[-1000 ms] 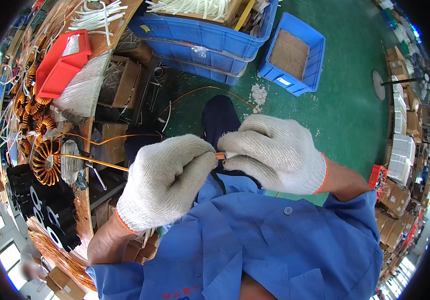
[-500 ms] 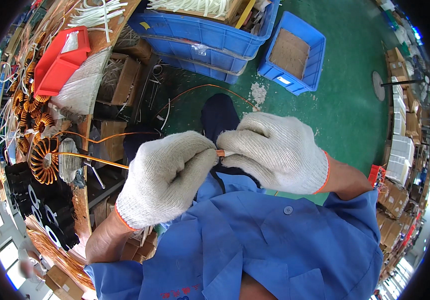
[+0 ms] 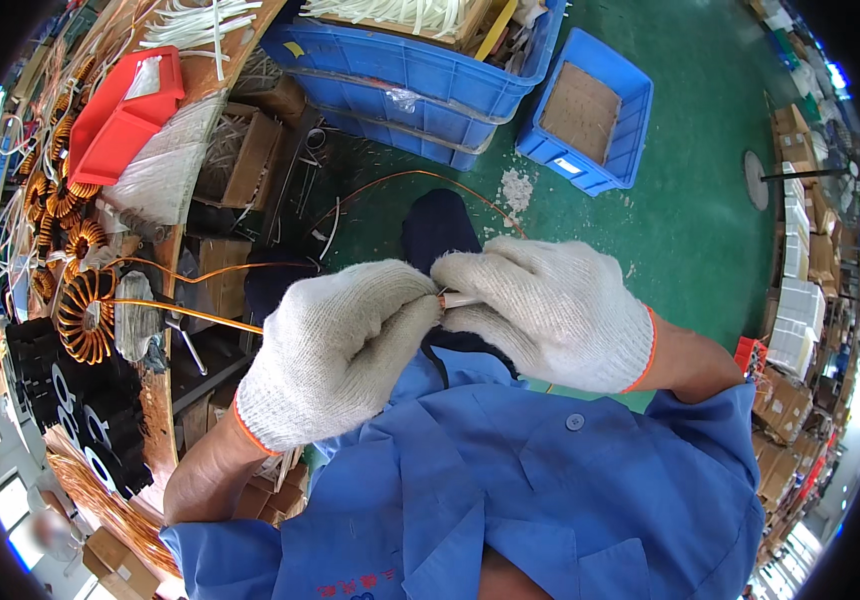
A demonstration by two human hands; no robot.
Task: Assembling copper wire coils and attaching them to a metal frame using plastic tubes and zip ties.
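Near red-lettered shirt (image 3: 490, 470), left hand (image 3: 345, 350) pinching wire (image 3: 442, 301), right hand (image 3: 555, 315) pinching white tube (image 3: 461, 300)

The view comes from a wide fisheye lens worn on the person's head, the left of a side-by-side pair, facing steeply down past the chest. The left grip (image 3: 335, 362) and right grip (image 3: 560, 315) sit close to it, near mid-picture; the blue shirt (image 3: 540, 470) fills six o'clock. The desk (image 3: 158, 400) bends along eight to eleven, green floor (image 3: 695, 215) spreads toward two, and stacked cartons (image 3: 788, 400) curve farther off around three to four.
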